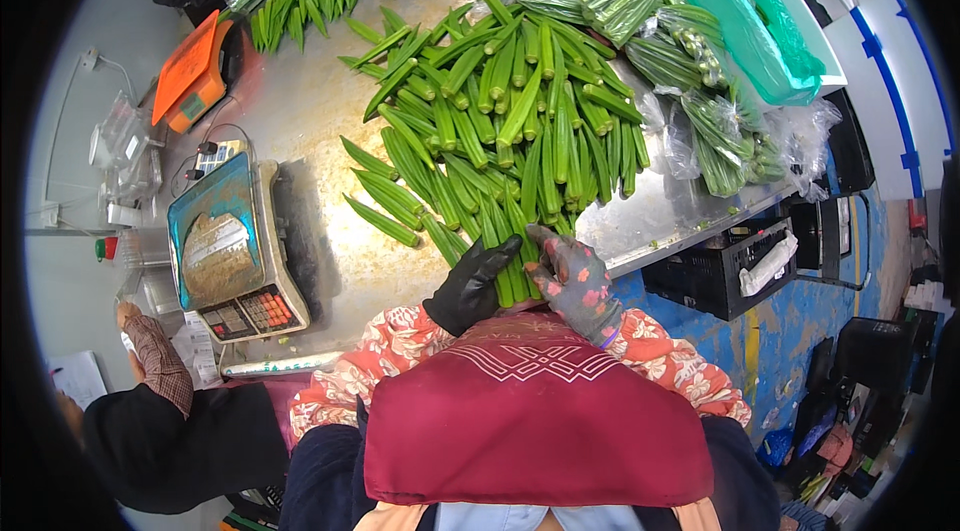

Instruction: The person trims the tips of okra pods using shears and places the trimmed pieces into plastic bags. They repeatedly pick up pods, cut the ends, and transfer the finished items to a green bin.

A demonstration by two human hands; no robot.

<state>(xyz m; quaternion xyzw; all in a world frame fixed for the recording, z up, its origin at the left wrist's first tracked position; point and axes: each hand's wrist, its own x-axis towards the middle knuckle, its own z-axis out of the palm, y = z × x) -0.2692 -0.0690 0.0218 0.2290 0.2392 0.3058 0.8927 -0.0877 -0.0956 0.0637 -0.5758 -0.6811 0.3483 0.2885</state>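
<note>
Between my two gloved hands sits a small bunch of okra pods (511,277), close to my apron (525,418) at the table's near edge. My left hand (474,282), in a black glove, holds the bunch from its left side with the thumb along the pods. On the other side my right hand (574,280), in a grey glove with pink flowers, has its fingers curled against the same pods. Directly beyond lies a large heap of loose green okra (510,103), stem ends mostly towards me. A few single pods (381,220) lie left of the heap.
A metal table (330,111) carries a digital scale (232,246), an orange scale (193,73) and bagged okra (622,6). At the far right stands a white box with a green liner (772,21). Black crates (720,268) sit below. Another person's arm (157,358) is at left.
</note>
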